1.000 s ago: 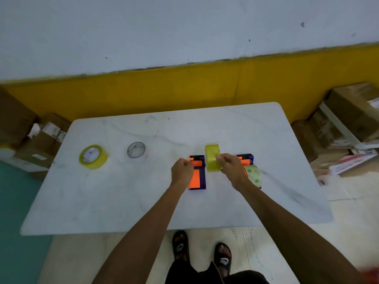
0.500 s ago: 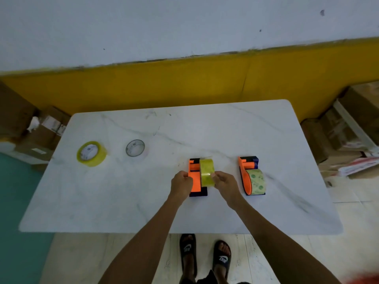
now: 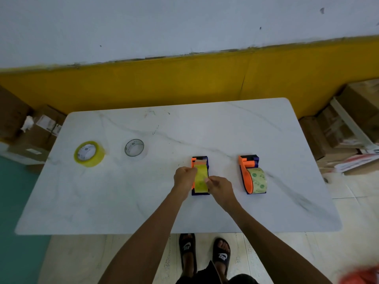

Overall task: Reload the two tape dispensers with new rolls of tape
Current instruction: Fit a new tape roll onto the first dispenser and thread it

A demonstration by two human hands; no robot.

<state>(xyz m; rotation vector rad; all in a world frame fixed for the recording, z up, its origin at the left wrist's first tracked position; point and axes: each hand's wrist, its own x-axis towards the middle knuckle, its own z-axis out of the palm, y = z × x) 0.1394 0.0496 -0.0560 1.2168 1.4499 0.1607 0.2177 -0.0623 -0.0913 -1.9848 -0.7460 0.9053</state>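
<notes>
An orange and purple tape dispenser lies on the white marble table, with a yellow tape roll sitting in it. My left hand is closed against the dispenser's left side. My right hand pinches the roll's right edge. A second orange dispenser stands to the right, apart from my hands, with a pale tape roll in it. At the far left of the table lie a full yellow roll and a nearly bare clear core.
Cardboard boxes are stacked on the floor to the right of the table, and more boxes stand to the left. A yellow and white wall runs behind the table. My sandalled feet show below the near edge.
The yellow roll has come down from above the table into the left dispenser. Both hands have closed in around it and the dispenser.
</notes>
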